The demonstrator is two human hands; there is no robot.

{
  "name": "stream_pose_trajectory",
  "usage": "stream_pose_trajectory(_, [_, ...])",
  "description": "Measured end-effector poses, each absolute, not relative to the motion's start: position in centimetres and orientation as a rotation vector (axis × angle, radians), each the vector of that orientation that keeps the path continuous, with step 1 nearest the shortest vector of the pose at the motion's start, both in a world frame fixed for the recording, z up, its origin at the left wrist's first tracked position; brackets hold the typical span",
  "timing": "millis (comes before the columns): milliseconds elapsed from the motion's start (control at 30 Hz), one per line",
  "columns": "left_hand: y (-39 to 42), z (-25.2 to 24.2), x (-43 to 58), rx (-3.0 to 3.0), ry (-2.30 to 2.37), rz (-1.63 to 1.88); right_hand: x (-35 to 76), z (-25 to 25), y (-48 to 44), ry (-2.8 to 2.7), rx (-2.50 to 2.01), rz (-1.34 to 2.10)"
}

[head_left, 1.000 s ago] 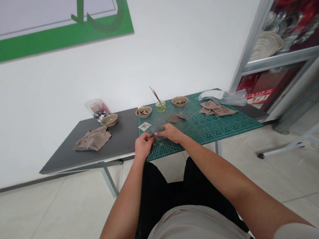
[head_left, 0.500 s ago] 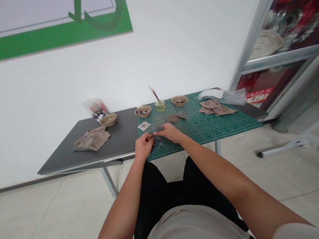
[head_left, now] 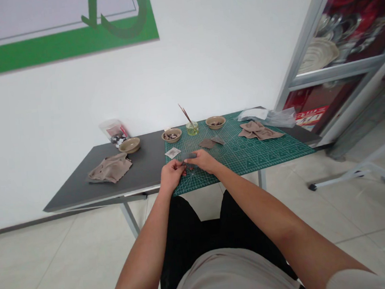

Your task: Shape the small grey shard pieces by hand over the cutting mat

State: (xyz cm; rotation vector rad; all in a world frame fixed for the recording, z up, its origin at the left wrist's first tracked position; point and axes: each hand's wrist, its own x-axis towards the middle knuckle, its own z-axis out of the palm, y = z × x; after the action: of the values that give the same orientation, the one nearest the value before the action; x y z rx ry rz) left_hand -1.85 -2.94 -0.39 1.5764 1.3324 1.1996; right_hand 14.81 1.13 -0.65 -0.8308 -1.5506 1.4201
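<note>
Near the front edge of the green cutting mat (head_left: 248,155), my left hand (head_left: 172,175) and my right hand (head_left: 205,159) meet. Both are closed on a small dark grey piece (head_left: 189,155), partly hidden by the fingers. A white square with a grey pattern (head_left: 173,152) lies just behind my left hand. Brownish-grey flat pieces (head_left: 207,143) rest on the mat behind my right hand. Farther back stand a bowl with dark and light bits (head_left: 171,135), a glass jar with thin brown sticks (head_left: 192,127) and another bowl with dark bits (head_left: 215,122).
On the dark table (head_left: 89,166) at left lie a crumpled brown cloth (head_left: 110,168), a bowl (head_left: 130,145) and a tipped clear container (head_left: 113,131). A second brown cloth (head_left: 258,130) and a plastic bag (head_left: 278,117) lie at right. The wall rises behind.
The view has shifted slightly, so everything sits a little farther left. Both hands stay together on the small grey piece, with only a slight shift of the fingers.
</note>
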Motion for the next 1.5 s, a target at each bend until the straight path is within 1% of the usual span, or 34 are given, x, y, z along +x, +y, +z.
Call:
stream_pose_trajectory(167, [-2.7,-0.4,-1.8,1.503,1.332,1.220,14.9,-1.0,1.3,-1.526,-0.814,1.455])
stream_pose_trajectory(400, [-3.0,-0.9,-1.8,1.634,1.369,1.217,14.8,-1.4,1.6,-1.552,-0.840,1.417])
stream_pose_trajectory(567, [-3.0,-0.5,-1.7,1.454,1.370,1.258,15.0,-1.2,1.6,-1.518,-0.817,1.487])
stream_pose_trajectory(900, [-2.9,-1.2,-1.8,1.584,1.334,1.221,14.4,-1.0,1.3,-1.527,-0.944,1.311])
stream_pose_trajectory(967, [-2.9,-1.5,-1.8,1.583,1.327,1.248,14.3,-0.7,1.2,-1.434,-0.945,1.334])
stream_pose_trajectory(1133, [-3.0,-1.6,-1.9,1.561,1.374,1.439,14.6,-0.2,1.1,-1.261,-0.870,1.442])
stream_pose_trajectory(1500, [-3.3,-1.4,-1.7,1.662,1.348,1.417,14.9,-0.4,1.1,-1.445,-0.759,1.508])
